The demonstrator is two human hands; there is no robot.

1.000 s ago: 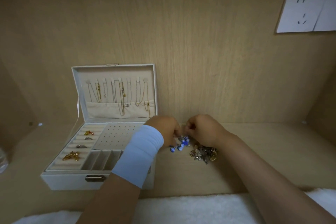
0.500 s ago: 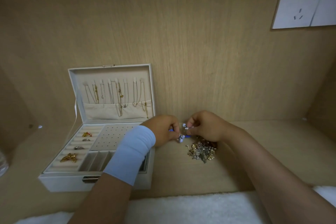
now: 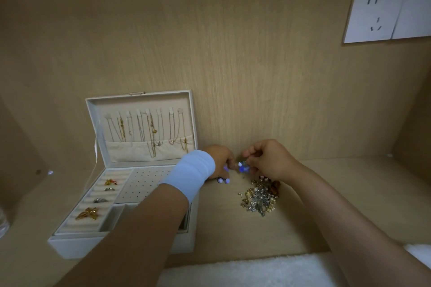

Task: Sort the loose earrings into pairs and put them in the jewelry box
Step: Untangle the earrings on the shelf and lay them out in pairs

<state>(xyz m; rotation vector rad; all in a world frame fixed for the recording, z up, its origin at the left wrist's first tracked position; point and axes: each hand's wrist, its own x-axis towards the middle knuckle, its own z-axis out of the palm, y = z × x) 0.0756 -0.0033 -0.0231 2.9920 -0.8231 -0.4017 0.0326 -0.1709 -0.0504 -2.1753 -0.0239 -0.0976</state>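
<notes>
Your left hand (image 3: 218,162) and right hand (image 3: 271,161) each pinched blue earrings (image 3: 242,167), held close together, likely to match a pair. Pile (image 3: 261,198) lay at 5 o'clock; box (image 3: 93,246) stood open at 8 o'clock, ready.

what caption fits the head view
Left hand and right hand pinch blue earrings between the open jewelry box and the earring pile.

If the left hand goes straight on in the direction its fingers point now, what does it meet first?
Probably the blue earring pinched by the right hand; the left hand points toward it. Depth is unclear.
</notes>
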